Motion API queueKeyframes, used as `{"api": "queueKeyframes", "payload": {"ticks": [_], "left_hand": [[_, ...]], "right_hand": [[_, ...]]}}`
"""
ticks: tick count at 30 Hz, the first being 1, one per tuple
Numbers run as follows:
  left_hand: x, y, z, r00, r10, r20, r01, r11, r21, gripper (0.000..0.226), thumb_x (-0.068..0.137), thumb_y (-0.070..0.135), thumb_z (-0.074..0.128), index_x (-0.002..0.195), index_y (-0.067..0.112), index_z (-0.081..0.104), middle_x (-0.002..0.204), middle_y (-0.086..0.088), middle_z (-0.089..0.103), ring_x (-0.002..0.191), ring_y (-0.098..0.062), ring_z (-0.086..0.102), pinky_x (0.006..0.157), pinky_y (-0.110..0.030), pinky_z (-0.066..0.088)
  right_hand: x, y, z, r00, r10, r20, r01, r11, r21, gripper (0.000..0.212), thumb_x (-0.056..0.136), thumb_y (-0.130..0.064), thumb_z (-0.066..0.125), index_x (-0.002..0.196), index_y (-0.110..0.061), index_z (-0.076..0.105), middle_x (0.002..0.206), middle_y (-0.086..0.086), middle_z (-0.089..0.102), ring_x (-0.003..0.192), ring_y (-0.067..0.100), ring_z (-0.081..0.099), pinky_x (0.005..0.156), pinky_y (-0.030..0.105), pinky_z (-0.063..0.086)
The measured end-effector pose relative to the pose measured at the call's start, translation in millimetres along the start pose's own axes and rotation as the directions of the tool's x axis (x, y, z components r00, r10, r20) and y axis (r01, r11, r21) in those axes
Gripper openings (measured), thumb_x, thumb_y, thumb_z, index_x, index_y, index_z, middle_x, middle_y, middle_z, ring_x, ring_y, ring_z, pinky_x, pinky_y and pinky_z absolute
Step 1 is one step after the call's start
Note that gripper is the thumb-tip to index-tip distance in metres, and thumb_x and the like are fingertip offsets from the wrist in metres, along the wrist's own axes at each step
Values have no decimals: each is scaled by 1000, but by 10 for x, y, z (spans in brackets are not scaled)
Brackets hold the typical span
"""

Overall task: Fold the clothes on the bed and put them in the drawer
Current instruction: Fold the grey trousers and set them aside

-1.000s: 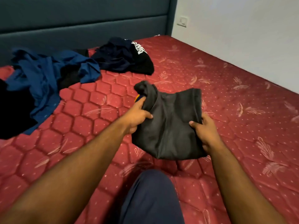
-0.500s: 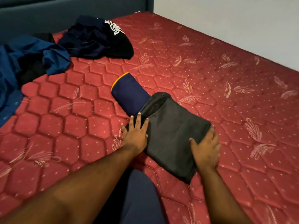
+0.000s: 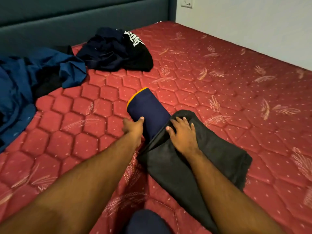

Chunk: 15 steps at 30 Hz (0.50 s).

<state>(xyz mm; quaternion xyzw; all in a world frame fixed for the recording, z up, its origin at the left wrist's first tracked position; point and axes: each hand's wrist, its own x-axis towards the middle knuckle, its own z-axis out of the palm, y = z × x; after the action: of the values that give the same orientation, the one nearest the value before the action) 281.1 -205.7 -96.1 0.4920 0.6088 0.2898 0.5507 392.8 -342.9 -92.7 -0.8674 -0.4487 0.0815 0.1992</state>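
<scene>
1. Left hand (image 3: 133, 126) grips the side of the navy sleeve (image 3: 148, 109), thumb on top, fingers curled around its edge
2. Right hand (image 3: 183, 134) lies flat on the dark grey garment (image 3: 202, 159), fingers spread and straight, pressing its upper end
3. That garment sits folded mid-mattress (image 3: 219, 81), charcoal, with the yellow-trimmed navy sleeve poking out
4. Further back, a blue shirt (image 3: 33, 76) and a navy-black pile (image 3: 114, 49) lie crumpled by the headboard (image 3: 67, 19)

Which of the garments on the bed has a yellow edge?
The navy piece gripped by the left hand; the dark grey garment and the two piles lack yellow.
</scene>
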Motion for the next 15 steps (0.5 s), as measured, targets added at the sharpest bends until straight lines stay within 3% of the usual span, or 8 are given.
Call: {"api": "queueKeyframes", "payload": {"ticks": [1,2,6,8,10,12,15], "left_hand": [[86,60,8,978,-179,106,191,975,-111,52,84,33,72,127,12,51,123,-10,62,96,-28,62,68,-36,52],[109,111,6,945,-260,198,289,948,-136,51,85,36,71,125,11,52,118,-9,64,90,-27,63,60,-33,49],[278,199,126,883,-321,343,376,920,-107,40,83,37,73,110,13,57,98,-5,65,81,-23,62,61,-34,50],[376,227,258,918,-233,322,329,900,-287,40,80,24,77,114,10,60,96,-7,70,75,-22,67,50,-31,53],[474,268,321,963,-96,254,214,842,-494,36,81,7,74,114,10,59,93,-7,71,69,-19,69,50,-31,56],[607,257,306,963,-48,263,192,810,-555,31,84,5,70,113,10,60,99,-8,71,73,-19,69,59,-32,59],[751,175,232,948,-129,290,225,918,-327,35,88,21,70,120,12,60,112,-9,70,79,-20,68,57,-30,55]], "right_hand": [[172,-63,41,1000,-5,20,5,1000,24,49,99,-43,40,143,-20,41,154,1,33,147,23,13,118,53,5],[309,-101,74,999,4,33,-5,1000,23,50,99,-44,38,144,-21,39,153,1,34,147,23,12,117,55,3],[827,-219,172,967,165,195,-146,984,-106,55,98,-55,25,137,-23,48,145,2,46,146,24,19,107,68,-11],[1046,-286,133,964,164,208,-147,985,-94,53,98,-54,24,136,-25,48,142,3,49,142,25,29,106,70,-13],[1237,-318,77,969,134,205,-144,989,34,48,99,-51,26,138,-31,44,141,1,50,137,26,37,106,68,-12],[1425,-331,128,978,102,184,-130,981,144,47,98,-52,29,139,-33,41,140,1,52,133,28,43,111,64,1],[1530,-363,303,962,50,270,-98,981,168,68,84,-64,24,141,-28,37,137,13,52,126,36,49,107,54,33]]}}
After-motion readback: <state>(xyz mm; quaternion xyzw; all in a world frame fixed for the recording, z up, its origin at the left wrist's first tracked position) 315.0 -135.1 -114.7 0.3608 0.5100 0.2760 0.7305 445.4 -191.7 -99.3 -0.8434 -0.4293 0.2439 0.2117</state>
